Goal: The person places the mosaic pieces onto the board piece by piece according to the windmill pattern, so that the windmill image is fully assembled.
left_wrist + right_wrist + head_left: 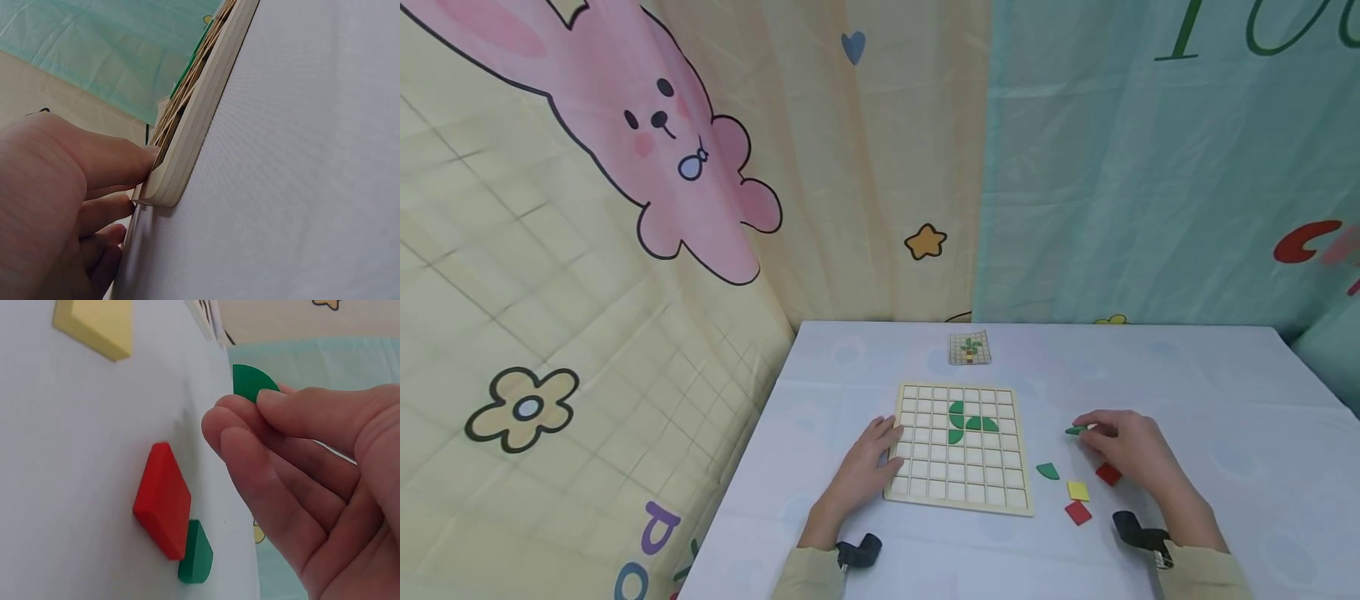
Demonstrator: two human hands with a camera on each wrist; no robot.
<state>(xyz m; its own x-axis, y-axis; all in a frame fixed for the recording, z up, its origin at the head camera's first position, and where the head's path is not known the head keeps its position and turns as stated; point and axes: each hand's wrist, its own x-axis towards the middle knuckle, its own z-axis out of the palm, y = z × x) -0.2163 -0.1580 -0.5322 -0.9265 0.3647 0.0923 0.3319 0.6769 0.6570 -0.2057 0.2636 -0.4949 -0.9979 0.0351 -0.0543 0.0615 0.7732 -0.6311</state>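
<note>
A wooden grid board (958, 486) with white cells lies on the table, several green quarter-round pieces set in its upper middle. At its left edge rests my left hand (865, 462), fingers extended; the left wrist view has the thumb (119, 159) against the board's rim (187, 137). Right of the board, my right hand (1131, 450) pinches a green quarter-round piece (251, 381) between thumb and fingertips, raised off the table. Beneath that hand lies a red square piece (162, 503), with another green piece (197, 556) beside it in the right wrist view.
Between board and right hand are a loose green quarter-round (1048, 472), a yellow square (1078, 491) and a second red square (1078, 512). Behind the board lies a small pattern card (970, 347). Printed curtains hang beyond the white-covered table (1225, 400).
</note>
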